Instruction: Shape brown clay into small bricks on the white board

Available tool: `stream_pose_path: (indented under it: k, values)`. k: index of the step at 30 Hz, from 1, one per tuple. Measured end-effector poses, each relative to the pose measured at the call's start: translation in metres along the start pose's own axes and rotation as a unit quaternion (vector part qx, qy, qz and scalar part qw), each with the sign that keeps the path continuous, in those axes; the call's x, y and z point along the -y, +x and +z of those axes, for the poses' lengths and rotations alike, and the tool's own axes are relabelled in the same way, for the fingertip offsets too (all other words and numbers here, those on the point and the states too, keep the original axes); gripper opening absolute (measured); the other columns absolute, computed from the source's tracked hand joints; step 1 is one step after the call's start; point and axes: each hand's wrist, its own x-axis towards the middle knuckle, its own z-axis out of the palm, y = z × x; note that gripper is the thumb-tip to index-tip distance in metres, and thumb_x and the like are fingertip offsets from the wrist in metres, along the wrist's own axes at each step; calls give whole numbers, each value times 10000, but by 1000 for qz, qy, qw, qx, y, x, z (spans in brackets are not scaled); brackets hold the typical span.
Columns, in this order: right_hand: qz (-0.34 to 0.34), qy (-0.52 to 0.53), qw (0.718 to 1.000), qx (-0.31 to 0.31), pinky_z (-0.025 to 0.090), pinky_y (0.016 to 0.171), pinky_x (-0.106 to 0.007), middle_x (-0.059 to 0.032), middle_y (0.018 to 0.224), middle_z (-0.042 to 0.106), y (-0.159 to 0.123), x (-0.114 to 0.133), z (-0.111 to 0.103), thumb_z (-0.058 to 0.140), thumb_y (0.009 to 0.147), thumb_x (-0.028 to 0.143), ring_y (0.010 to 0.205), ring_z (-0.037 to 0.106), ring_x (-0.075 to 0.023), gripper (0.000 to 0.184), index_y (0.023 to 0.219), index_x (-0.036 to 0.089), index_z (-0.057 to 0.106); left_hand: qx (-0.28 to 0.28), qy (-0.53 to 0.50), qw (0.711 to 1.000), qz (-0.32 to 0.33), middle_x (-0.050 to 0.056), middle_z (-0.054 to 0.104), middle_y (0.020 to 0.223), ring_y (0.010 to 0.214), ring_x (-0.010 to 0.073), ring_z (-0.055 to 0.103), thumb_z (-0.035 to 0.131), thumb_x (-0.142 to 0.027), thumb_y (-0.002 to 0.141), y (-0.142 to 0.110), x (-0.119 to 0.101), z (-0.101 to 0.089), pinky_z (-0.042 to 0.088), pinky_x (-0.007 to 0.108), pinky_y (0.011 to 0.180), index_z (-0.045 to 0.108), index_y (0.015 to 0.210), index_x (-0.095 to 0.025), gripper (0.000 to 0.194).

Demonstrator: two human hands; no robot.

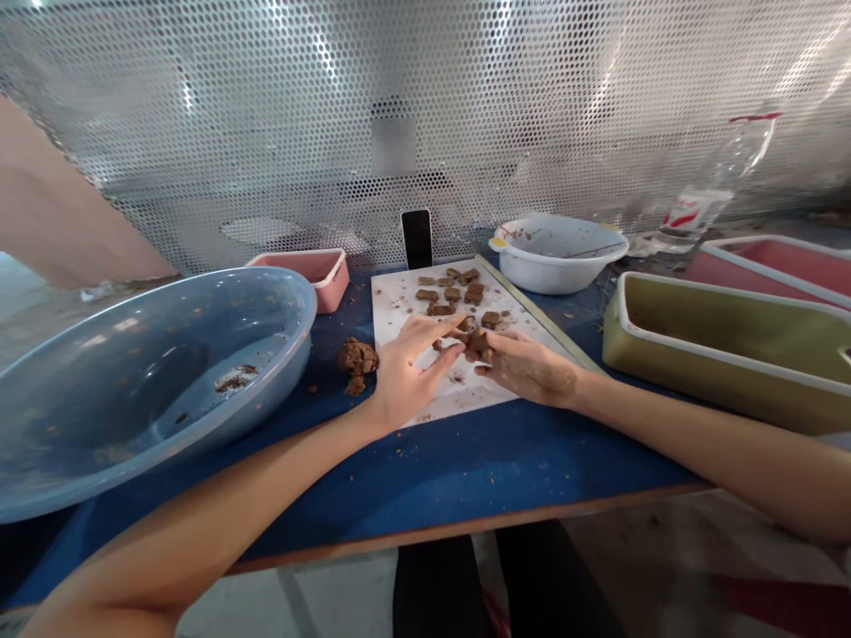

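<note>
Between my two hands, over the white sheet [392, 301], is a small lump of brown clay [477, 344]. My right hand [532, 368] grips the lump from the right with bent fingers. From the left, the thumb and forefinger of my left hand [416, 363] close on its near side. Parts of the lump and some fingertips are hidden. Several small clay blocks [452, 294] lie just beyond the hands on the sheet, among crumbs. A larger crumbly heap of clay [357, 357] rests left of my left hand, by the sheet's edge.
A big blue basin [292, 354] stands at left, with a pink tub [332, 279] behind it. A phone [417, 239] leans upright at the back. To the right are a white basin [558, 270], a green planter box [705, 377], a pink box [751, 266] and a plastic bottle [705, 208].
</note>
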Motion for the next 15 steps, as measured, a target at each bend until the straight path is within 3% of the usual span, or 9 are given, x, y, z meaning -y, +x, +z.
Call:
stream_pose_path:
  k: [15]
  values:
    - [-16,-18,1000,5,406,819,-337,-33,982,697,0,1,0,952,790,568,944,569,-194,375,922,259,784,-31,25,998,-41,85,793,1164,977,183,747,597,-270,1118,-3,3,0,630,353,908,728,1261,-214,202]
